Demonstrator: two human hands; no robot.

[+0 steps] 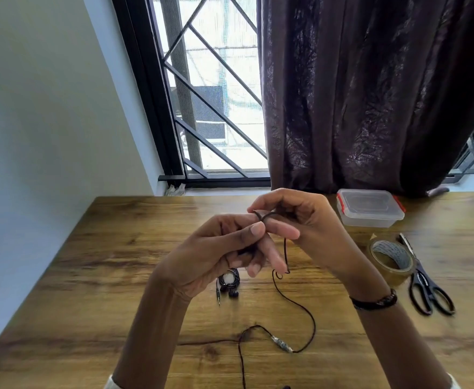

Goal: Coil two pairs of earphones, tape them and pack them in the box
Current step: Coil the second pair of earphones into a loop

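Observation:
Both hands are raised above the wooden table point(89, 276). My left hand point(216, 248) pinches one end of a dark earphone cable, with two fingers stretched out. My right hand point(300, 217) holds the same cable where it bends over those fingers. The loose earphone cable point(310, 313) hangs down from my hands and trails across the table, with its inline remote point(282, 343) lying near the front. A second pair of earphones point(229, 280) lies coiled on the table under my left hand, its plug sticking out.
A clear plastic box point(369, 207) with red clips and its lid on stands at the back right. A roll of brown tape point(391, 261) and black scissors point(426, 287) lie to the right. A window and a dark curtain are behind the table.

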